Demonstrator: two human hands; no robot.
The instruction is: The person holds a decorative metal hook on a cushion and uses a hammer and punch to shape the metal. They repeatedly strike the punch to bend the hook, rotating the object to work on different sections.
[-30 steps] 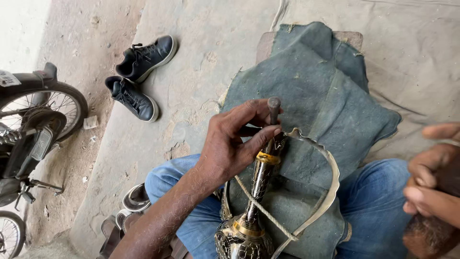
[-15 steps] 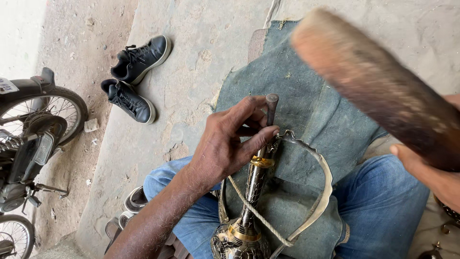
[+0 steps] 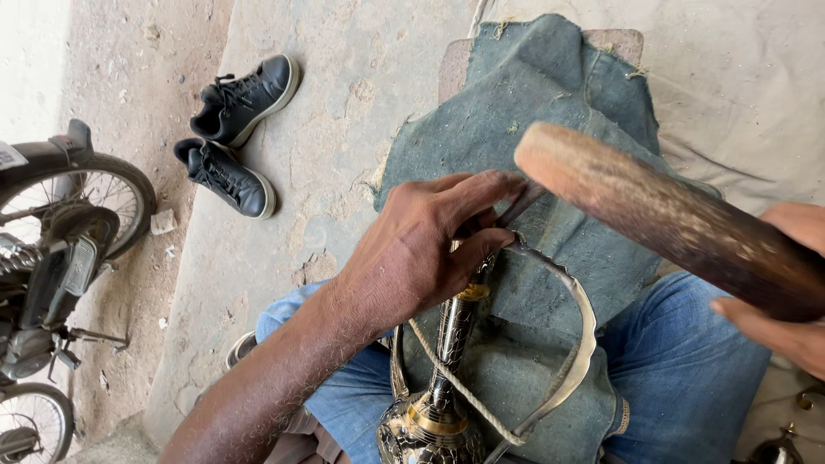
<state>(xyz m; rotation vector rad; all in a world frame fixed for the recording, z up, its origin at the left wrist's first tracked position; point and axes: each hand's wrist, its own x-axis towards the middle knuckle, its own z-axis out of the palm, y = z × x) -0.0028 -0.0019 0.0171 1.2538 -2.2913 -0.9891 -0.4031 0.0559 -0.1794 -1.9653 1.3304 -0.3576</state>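
Note:
My left hand (image 3: 421, 249) is closed around the top of a slim engraved metal vessel's neck (image 3: 455, 322) and pinches a thin metal rod (image 3: 522, 204) against it. The vessel's round body (image 3: 425, 434) rests between my knees, tied with a cord (image 3: 455, 391) and a curved metal strip (image 3: 580, 344). My right hand (image 3: 786, 292) grips a thick wooden mallet (image 3: 662, 210), its blunt end raised just above the rod's tip. A grey-green cloth (image 3: 550, 112) lies under the work, over my blue jeans (image 3: 687, 369).
A pair of dark sneakers (image 3: 232, 129) lies on the concrete ledge at upper left. A motorcycle (image 3: 51, 258) stands on the dirt ground at far left. A small metal piece (image 3: 773, 447) shows at the bottom right corner.
The right hand has brought the mallet in from the right and lowered its end toward the rod. The left hand has kept its hold on the vessel's neck.

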